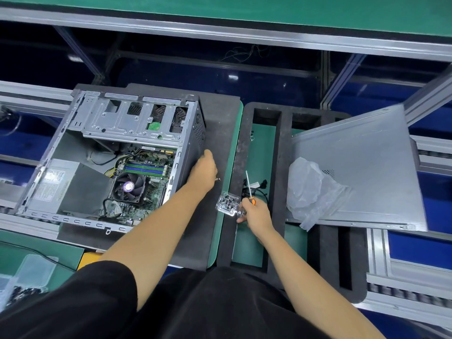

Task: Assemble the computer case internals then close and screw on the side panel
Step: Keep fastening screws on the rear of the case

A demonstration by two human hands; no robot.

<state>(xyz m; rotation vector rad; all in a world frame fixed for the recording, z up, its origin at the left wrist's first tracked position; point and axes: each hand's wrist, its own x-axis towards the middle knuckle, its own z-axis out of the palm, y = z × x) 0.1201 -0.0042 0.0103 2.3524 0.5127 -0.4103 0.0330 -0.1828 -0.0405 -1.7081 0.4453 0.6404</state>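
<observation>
Open computer case [110, 157] lies left of centre on the dark mat; side panel [362, 167] rests right of centre. I judge the panel light, stiff, sharp-edged: best lifted by two opposite edges. Left hand [204, 171] rests against the case's right wall, fingers hidden, so I cannot tell its grip. Right hand [254, 212] grips an orange-handled screwdriver [250, 188], beside a clear screw tray [227, 203].

Right hand [254, 212] grips screwdriver [250, 188]; left hand [204, 171] (perhaps) touches case [188, 148].

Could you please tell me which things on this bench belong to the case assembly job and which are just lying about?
Job: open computer case, side panel, screwdriver in right hand, clear screw tray, left hand by the case.

Lying about: plastic bag, black cables, yellow item.
</observation>
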